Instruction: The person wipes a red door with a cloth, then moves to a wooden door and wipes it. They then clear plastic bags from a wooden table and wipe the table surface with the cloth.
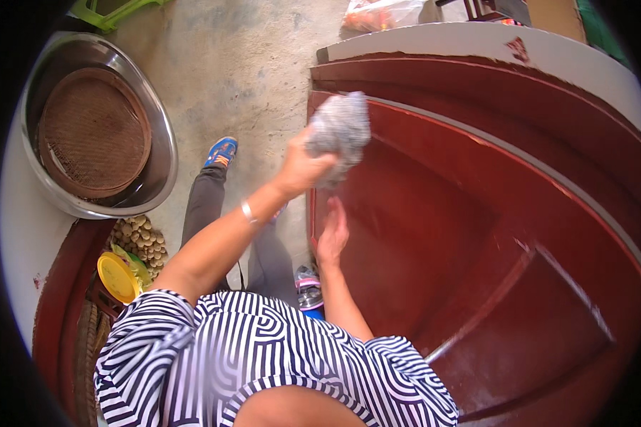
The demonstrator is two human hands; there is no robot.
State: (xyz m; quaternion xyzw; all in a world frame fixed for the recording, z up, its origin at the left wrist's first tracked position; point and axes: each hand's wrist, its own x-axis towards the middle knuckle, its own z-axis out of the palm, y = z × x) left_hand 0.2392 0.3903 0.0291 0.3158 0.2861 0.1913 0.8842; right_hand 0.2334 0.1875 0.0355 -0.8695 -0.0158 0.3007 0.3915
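Note:
My left hand (307,165), with a silver bangle at its wrist, grips a crumpled grey-and-white cloth (342,131). Both are blurred, and the cloth overlaps the near upper corner of a red painted panel (422,213), apparently a door; contact between them cannot be told. Below the cloth, my right hand (334,235) is raised beside the panel's left edge. Nothing shows in it, its fingers are extended and close together, and whether it touches the panel is unclear.
At the left a metal basin (168,144) holds a round brown sieve (96,133). Under it lie pale round items (141,240) by a yellow lid (118,277). A green plastic object (104,18) and a plastic bag (379,16) are at the top. A white wall edge (459,40) borders the panel.

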